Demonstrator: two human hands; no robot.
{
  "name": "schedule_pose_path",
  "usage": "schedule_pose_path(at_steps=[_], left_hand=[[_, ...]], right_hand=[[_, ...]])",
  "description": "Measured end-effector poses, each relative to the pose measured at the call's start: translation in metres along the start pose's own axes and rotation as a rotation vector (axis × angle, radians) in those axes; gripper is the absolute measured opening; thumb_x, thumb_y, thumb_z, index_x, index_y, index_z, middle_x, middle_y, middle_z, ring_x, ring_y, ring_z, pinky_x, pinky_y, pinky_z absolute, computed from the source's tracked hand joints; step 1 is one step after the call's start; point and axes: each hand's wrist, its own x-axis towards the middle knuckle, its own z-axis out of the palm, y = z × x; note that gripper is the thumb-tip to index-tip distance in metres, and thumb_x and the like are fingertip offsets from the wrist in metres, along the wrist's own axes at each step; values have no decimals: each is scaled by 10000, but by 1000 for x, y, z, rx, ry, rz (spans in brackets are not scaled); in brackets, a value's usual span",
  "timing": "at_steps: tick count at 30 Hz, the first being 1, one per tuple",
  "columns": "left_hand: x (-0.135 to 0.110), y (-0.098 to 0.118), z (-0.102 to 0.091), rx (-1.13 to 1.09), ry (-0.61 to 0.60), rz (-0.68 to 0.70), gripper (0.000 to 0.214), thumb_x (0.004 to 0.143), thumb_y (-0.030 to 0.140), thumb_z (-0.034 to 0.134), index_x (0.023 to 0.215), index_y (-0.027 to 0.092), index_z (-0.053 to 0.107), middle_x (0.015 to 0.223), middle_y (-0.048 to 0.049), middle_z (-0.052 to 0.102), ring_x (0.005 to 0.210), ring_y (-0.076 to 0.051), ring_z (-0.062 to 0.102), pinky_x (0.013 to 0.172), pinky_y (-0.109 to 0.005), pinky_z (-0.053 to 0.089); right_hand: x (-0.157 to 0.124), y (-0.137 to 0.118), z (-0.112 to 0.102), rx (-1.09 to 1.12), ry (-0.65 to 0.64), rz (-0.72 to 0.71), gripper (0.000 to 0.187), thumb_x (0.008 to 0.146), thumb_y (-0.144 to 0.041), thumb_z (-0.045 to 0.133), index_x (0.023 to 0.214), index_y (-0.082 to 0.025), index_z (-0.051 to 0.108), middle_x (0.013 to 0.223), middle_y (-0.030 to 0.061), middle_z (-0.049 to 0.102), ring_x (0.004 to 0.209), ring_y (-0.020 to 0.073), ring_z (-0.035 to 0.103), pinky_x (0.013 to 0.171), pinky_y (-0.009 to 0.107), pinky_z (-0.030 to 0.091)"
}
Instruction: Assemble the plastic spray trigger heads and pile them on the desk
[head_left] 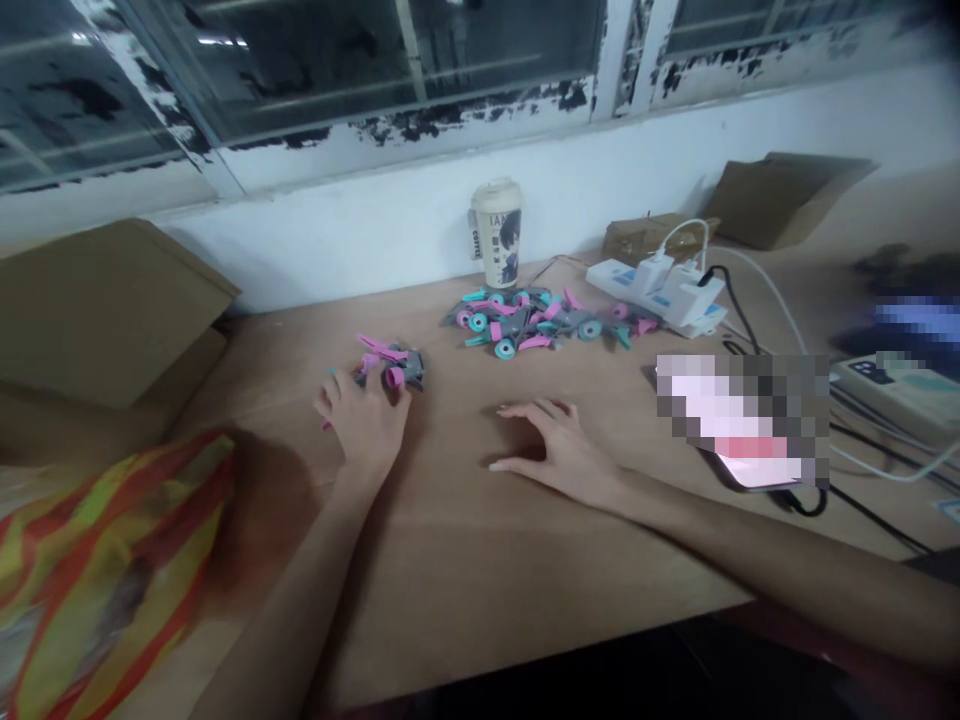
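My left hand rests on the wooden table with its fingers curled round a small bunch of pink and grey plastic clips. Farther back, a larger heap of pink, teal and grey clips lies in front of a cup. My right hand lies flat on the table to the right, fingers stretched out and holding nothing, some way in front of the heap.
A lidded paper coffee cup stands by the wall. A white power strip with chargers and cables lies at the right, with a phone nearer. Cardboard boxes sit at the left, a striped orange-yellow bag at the near left.
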Motion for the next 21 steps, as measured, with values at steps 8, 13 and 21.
schedule_pose_path(at_steps=[8, 13, 21], left_hand=[[1, 6, -8, -113, 62, 21, 291, 806, 319, 527, 1048, 174, 597, 1097, -147, 535, 1033, -334, 473, 875, -496, 346], [-18, 34, -9, -502, -129, 180, 167, 838, 231, 501, 969, 161, 578, 916, -71, 571, 844, -196, 583, 802, -332, 462], [-3, 86, 21, -599, -192, 166, 236, 851, 309, 515, 1032, 167, 567, 978, -92, 606, 902, -213, 599, 788, -331, 475]], right_hand=[[3, 6, -4, -38, -12, 8, 433, 746, -482, 651, 1079, -232, 535, 1144, 44, 614, 1123, 221, 526, 1005, 450, 293], [6, 13, -6, -40, -2, 18, 363, 769, -456, 637, 1048, -236, 564, 1168, 48, 601, 1133, 215, 514, 974, 433, 325], [21, 24, -18, -34, 75, 97, 183, 820, -347, 601, 939, -211, 633, 1042, 62, 612, 1021, 211, 545, 888, 401, 412]])
